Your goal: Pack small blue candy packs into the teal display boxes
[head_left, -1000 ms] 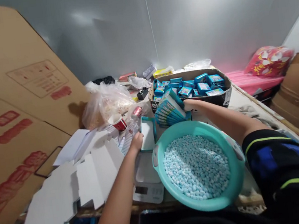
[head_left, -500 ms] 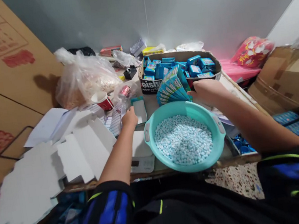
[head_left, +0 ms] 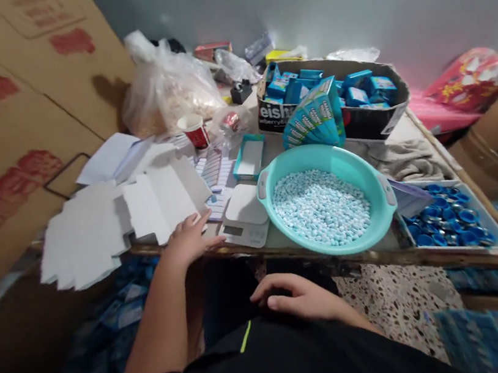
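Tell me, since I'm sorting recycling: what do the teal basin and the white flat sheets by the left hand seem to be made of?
The teal basin looks like moulded plastic: smooth, slightly glossy, with handles formed into the rim. The white flat sheets, touched by the left hand, look like matte die-cut paperboard, probably unfolded carton blanks, judging by their notched edges and flaps.

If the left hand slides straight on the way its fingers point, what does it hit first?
Probably the white digital scale: the left hand rests at the table edge, fingers aimed right and slightly away toward it, though depth is uncertain.
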Demonstrator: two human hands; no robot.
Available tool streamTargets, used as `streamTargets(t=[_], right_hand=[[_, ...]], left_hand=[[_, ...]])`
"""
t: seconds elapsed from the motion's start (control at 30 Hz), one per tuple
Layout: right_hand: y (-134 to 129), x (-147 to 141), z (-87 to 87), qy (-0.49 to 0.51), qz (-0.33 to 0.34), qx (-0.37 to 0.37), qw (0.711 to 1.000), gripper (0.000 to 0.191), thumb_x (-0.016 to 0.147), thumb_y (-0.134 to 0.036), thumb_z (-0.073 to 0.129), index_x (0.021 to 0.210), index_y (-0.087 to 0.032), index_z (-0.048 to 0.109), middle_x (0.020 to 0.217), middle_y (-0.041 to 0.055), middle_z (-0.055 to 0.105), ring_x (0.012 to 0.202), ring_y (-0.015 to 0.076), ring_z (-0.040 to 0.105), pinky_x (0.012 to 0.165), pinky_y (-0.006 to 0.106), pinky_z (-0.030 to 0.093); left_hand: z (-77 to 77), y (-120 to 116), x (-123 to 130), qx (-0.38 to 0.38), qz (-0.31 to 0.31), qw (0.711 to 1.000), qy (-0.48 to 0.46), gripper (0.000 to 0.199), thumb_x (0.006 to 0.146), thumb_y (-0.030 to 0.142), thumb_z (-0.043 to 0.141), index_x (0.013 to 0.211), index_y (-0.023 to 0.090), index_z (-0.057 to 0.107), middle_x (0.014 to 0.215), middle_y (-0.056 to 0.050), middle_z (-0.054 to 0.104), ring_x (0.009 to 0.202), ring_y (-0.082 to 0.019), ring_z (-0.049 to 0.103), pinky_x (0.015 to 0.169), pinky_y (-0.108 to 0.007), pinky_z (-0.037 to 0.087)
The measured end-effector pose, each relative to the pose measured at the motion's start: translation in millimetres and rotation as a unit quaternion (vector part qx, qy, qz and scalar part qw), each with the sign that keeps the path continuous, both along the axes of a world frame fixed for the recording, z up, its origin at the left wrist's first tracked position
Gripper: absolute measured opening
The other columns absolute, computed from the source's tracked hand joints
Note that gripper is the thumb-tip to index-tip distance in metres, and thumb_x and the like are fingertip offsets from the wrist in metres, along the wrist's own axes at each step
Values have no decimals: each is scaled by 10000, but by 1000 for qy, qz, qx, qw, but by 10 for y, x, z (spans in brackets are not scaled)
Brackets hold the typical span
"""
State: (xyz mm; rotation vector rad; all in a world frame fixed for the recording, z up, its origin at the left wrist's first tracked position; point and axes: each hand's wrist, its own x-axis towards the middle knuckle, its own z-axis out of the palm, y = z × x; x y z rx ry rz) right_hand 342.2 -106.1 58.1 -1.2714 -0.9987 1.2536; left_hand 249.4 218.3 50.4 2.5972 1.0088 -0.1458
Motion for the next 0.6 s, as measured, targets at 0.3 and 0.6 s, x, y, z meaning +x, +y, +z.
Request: streamTargets(t=[0.3, 0.6], right_hand=[[85, -13, -72, -44, 75, 19, 996, 256, 959, -363, 628, 1079, -172, 749, 1109, 81, 756, 1063, 216, 690, 979, 344, 514], [227, 228, 381, -222, 191, 129, 947, 242, 990, -267, 567, 1157, -172, 713, 1130, 95, 723, 1038, 213, 686, 946, 343, 549]], left_hand=[[-206, 35, -202, 34, 74, 964, -251, 259, 772, 405, 727, 975, 269, 813, 1216, -102, 740, 1254, -346, 576, 1185, -455, 365], [-80, -90, -236, 143, 313, 838, -423, 298, 974, 359, 454, 964, 188, 697, 1074, -167, 710, 1139, -307, 620, 1124, -450, 402]])
